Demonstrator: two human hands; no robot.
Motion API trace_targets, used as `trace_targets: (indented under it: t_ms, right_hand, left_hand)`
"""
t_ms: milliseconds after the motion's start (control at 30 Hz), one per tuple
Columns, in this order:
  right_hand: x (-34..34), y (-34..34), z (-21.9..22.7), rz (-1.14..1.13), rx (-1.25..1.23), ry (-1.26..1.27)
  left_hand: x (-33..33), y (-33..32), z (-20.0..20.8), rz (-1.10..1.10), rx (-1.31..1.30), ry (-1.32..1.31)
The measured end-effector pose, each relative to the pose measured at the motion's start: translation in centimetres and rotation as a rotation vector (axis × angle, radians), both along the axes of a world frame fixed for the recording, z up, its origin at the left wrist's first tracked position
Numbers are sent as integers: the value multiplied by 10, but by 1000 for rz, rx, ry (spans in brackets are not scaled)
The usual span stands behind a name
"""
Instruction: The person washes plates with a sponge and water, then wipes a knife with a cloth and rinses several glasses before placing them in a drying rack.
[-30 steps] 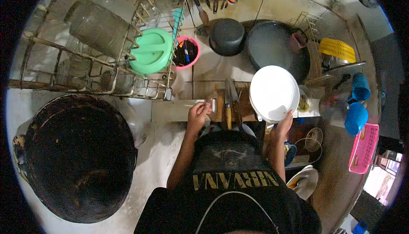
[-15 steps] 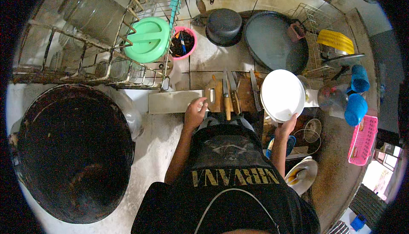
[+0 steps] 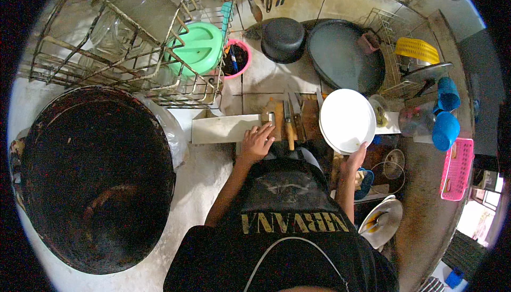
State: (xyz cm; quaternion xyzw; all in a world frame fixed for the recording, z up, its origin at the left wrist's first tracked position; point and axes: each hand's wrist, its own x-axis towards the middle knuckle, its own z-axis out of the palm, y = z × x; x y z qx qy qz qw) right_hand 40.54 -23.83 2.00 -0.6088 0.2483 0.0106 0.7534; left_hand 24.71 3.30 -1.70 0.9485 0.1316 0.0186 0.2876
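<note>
My right hand (image 3: 353, 160) grips the lower rim of a round white plate (image 3: 347, 119), held up over the counter edge. A second pale rim shows along its lower left side, so there may be another plate beneath. My left hand (image 3: 257, 141) is open and empty, fingers spread, at the lower left of a wooden cutting board (image 3: 277, 107) with a slot handle. Whether the fingertips touch the board I cannot tell. Right of the board, a knife with a wooden handle (image 3: 290, 136) lies beside another knife (image 3: 297, 112). The plate partly covers a further blade.
A large blackened pot (image 3: 96, 185) stands at left, below a wire rack (image 3: 154, 74). At the back are a dark pot (image 3: 283, 39) and a wide water-filled basin (image 3: 340, 47). Blue cups (image 3: 446, 132), a pink basket (image 3: 456, 169) and used dishes (image 3: 384, 220) are on the right.
My left hand has moved right toward the cutting board, and its fingers have spread. The plate in my right hand has shifted slightly left. The whole view has turned a little.
</note>
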Motion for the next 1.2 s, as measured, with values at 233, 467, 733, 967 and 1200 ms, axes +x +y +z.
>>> trace_targets:
  t_ms: [233,467,733,967,1200]
  right_hand:
    - [-9,10,-7,106,-153,-23]
    - [8,-7,-30,290,-172,-5]
    - [47,25,-14,342,-85,50]
    - [89,63,-5,427,72,68]
    - [152,133,-45,510,92,-78]
  left_hand:
    - [-6,-11,-1,134,113,-48]
    - [-11,-12,-8,217,127,-146]
    - [-1,-24,4,289,165,-98]
    - [3,-31,3,363,115,3]
    - [13,-38,15,504,-79,126]
